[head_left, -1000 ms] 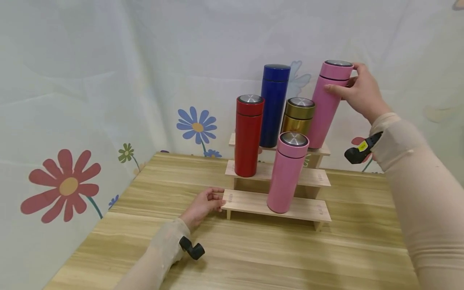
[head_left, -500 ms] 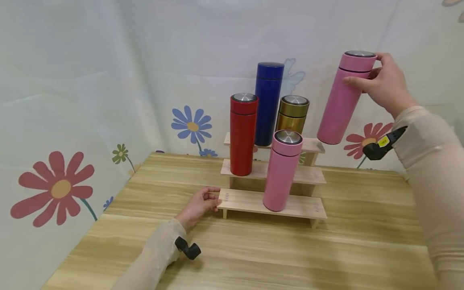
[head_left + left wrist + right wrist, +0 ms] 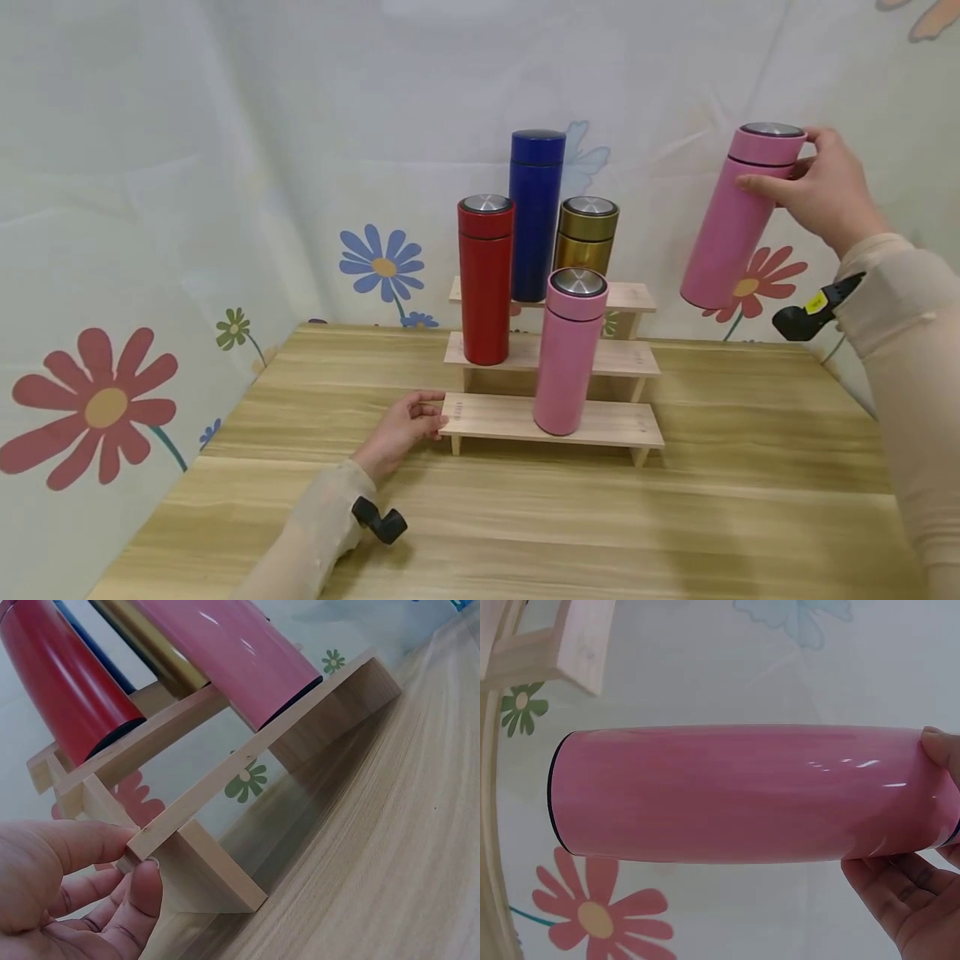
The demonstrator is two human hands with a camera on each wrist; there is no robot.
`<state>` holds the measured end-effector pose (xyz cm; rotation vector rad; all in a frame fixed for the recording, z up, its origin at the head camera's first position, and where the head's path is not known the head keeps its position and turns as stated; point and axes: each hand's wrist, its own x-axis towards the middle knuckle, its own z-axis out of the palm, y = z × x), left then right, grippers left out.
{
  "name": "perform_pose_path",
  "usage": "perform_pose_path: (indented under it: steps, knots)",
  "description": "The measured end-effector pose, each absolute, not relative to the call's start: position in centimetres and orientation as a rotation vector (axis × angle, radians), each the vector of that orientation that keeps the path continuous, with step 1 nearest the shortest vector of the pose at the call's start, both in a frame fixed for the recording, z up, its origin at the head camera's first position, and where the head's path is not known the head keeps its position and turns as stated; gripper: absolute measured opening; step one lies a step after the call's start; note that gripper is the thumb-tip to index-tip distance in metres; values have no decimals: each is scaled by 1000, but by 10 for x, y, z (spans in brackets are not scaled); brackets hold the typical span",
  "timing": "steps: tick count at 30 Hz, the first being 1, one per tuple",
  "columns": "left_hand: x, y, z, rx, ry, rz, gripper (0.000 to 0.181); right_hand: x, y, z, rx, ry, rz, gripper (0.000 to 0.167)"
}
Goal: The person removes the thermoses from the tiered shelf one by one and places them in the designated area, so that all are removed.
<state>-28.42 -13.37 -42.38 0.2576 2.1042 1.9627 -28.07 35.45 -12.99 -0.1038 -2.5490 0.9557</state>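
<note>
My right hand (image 3: pixel 834 190) grips a pink thermos flask (image 3: pixel 738 225) near its lid, holding it in the air, tilted, right of a wooden tiered stand (image 3: pixel 491 421). In the right wrist view the flask (image 3: pixel 735 795) spans the frame, with thumb and fingers on opposite sides. My left hand (image 3: pixel 401 429) pinches the left end of the stand's lowest step; in the left wrist view the thumb and forefinger meet on that step's corner (image 3: pixel 150 838). Another pink flask (image 3: pixel 567 358) stands on the lowest step, a red flask (image 3: pixel 486 292) on the middle one.
On the top step stand a blue flask (image 3: pixel 536 225) and a gold flask (image 3: pixel 587 237), its lower part hidden behind the front pink one. The wooden table (image 3: pixel 525 525) runs up to a flower-printed cloth (image 3: pixel 247 167) at the back and left.
My right hand has lifted the pink flask off the top step and carried it to the right, lately a little lower. The left hand keeps its hold on the stand.
</note>
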Motion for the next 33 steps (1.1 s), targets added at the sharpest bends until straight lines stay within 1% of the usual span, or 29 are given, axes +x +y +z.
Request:
perform_pose_path:
  steps: [8,13,33]
  knots:
    - [-284,-135,-424,245,2120,1958,45,-280,375,-166,-167,-2593,906,99]
    - [-285,-135,-426,231,2117,1966,44,-278,386,-185,-158,-2602,904,99]
    - [-283,-136,-423,254,2117,1955,44,-267,401,-248,-172,-2609,935,100]
